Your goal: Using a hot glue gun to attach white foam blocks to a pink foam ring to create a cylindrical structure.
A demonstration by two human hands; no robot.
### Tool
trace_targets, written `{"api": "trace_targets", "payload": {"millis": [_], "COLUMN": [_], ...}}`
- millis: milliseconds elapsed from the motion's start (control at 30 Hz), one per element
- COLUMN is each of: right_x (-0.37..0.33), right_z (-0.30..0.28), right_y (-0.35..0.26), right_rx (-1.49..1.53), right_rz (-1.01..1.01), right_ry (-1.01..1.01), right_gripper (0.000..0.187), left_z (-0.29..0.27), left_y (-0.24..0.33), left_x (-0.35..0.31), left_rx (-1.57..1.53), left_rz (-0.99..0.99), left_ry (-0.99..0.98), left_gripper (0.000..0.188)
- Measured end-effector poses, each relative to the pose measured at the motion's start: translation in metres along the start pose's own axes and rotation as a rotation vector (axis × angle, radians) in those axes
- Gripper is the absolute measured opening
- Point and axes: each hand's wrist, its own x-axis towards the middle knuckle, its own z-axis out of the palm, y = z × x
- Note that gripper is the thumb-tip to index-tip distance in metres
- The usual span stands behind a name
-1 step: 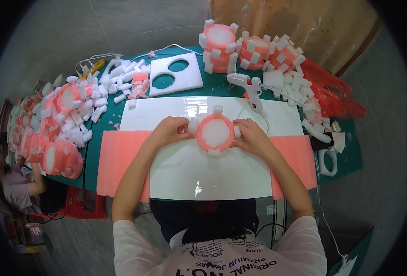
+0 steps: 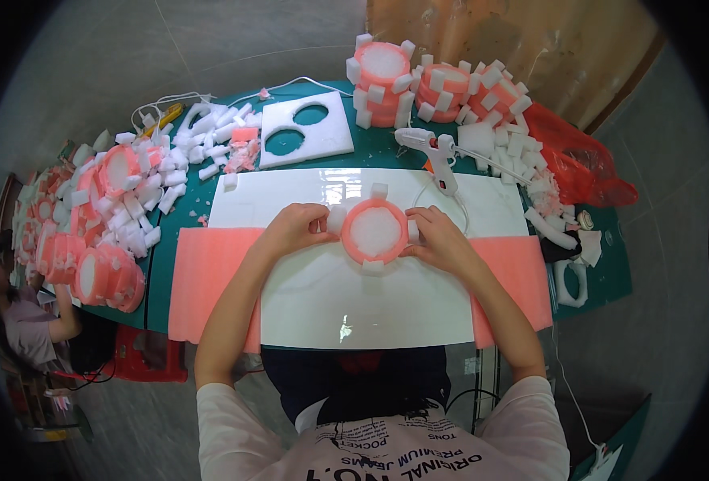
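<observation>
A round pink foam ring (image 2: 353, 250) with a white foam disc (image 2: 376, 231) inside it lies on the glossy white board (image 2: 354, 313). White foam blocks stick out from its rim at the far, near, left and right sides. My left hand (image 2: 298, 227) is closed, its fingertips pressing the left foam block (image 2: 337, 220) against the ring. On the opposite side, my right hand (image 2: 439, 236) pinches the right foam block (image 2: 413, 231), with fingers also touching the ring's edge. The fingers partly cover both blocks.
Beyond the board's right part lies a white hot glue gun (image 2: 435, 152) with a cord. A white foam sheet (image 2: 322, 132) with two round holes sits behind. Finished pink foam rounds (image 2: 382, 84) stand at the back. Loose white blocks (image 2: 134, 216) heap at left, near another person (image 2: 38, 321).
</observation>
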Motion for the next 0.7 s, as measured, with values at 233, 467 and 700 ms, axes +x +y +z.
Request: {"api": "trace_targets", "payload": {"millis": [233, 467, 700], "right_x": [0.0002, 0.0006, 0.0005], "right_z": [-0.0008, 0.0004, 0.0049], "right_y": [0.0000, -0.0014, -0.0003], "right_rx": [0.006, 0.050, 0.002], "right_rz": [-0.005, -0.010, -0.049], "right_ry": [0.008, 0.006, 0.014], "right_gripper": [0.061, 0.059, 0.057], "left_z": [0.0004, 0.0020, 0.0004], "left_y": [0.0028, -0.0003, -0.0013], "left_x": [0.0007, -0.0007, -0.0018], "left_rx": [0.072, 0.102, 0.110], "left_rz": [0.001, 0.033, 0.039], "left_ry": [0.008, 0.037, 0.034], "left_gripper": [0.033, 0.036, 0.037]}}
